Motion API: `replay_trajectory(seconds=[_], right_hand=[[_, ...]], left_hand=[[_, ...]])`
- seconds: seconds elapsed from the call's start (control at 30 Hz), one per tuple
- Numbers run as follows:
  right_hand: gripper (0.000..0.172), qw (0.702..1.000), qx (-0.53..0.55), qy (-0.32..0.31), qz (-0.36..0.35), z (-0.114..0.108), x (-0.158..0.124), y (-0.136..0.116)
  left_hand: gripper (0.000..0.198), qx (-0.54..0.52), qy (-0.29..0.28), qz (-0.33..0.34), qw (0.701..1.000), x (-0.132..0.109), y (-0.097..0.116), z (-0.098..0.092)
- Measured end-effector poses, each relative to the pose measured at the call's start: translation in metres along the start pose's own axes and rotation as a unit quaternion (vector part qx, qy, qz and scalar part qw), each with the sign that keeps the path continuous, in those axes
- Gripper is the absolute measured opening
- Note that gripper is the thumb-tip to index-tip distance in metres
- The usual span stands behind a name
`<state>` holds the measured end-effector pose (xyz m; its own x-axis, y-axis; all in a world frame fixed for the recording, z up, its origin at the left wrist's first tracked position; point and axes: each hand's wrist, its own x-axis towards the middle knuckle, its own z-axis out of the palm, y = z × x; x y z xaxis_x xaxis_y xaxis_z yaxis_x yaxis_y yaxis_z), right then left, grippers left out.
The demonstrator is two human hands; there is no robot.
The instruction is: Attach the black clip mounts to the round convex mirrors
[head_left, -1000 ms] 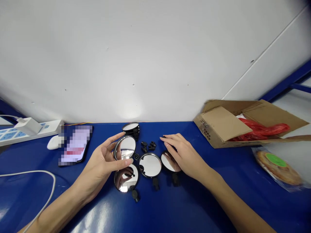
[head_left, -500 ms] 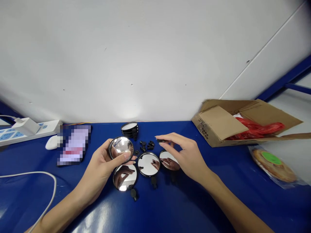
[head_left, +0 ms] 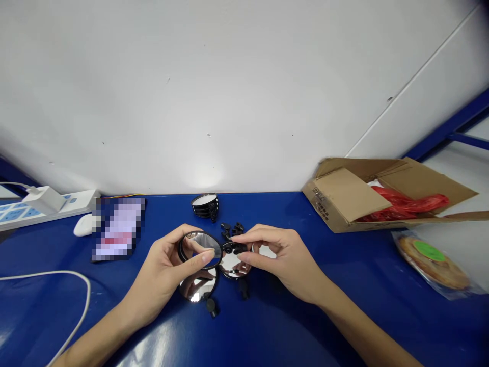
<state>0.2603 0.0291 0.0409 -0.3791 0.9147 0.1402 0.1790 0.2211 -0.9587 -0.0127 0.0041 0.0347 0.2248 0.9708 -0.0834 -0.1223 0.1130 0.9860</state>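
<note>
My left hand (head_left: 168, 267) grips a small round mirror (head_left: 200, 245) in a black rim, held just above the blue table (head_left: 267, 326). My right hand (head_left: 280, 255) pinches a small black plastic piece (head_left: 234, 248) against the right edge of that mirror. Beneath the hands lie more round mirrors with black stubs, one at the lower left (head_left: 196, 287), one in the middle (head_left: 233, 265), and a third mostly hidden by my right hand. Loose black pieces (head_left: 231, 229) lie just behind, and a stack of round mirrors (head_left: 205, 204) stands near the wall.
A phone (head_left: 116, 227), a white mouse (head_left: 83, 225) and a power strip with a charger (head_left: 42, 201) lie at the left; a white cable (head_left: 72, 285) loops nearby. At the right are an open cardboard box (head_left: 359, 196) with red plastic and a wrapped round item (head_left: 435, 260).
My right hand lifted a small black piece from the pile and brought it left to the mirror in my left hand. The mirror tilted flatter and moved slightly right.
</note>
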Motion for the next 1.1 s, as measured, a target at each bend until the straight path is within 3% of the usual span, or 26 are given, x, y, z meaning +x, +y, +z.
replay_trajectory(seconds=[0.37,0.63,0.77,1.1], right_hand=[[0.023,1.0,-0.013,-0.018,0.019,0.001,-0.003,-0.005],[0.022,0.999,0.016,-0.022,0.04,0.005,0.0,-0.001],[0.021,1.0,0.028,0.001,0.007,0.008,-0.001,-0.001],[0.019,0.999,0.013,-0.001,-0.03,0.008,-0.003,-0.006]], left_hand=[[0.033,0.055,-0.014,-0.003,0.998,-0.005,-0.002,0.002],[0.037,0.016,-0.004,-0.019,1.0,-0.007,0.0,0.014],[0.037,-0.031,0.013,-0.015,0.999,-0.009,0.004,0.019],[0.038,-0.027,0.001,-0.021,0.999,-0.013,0.006,0.019]])
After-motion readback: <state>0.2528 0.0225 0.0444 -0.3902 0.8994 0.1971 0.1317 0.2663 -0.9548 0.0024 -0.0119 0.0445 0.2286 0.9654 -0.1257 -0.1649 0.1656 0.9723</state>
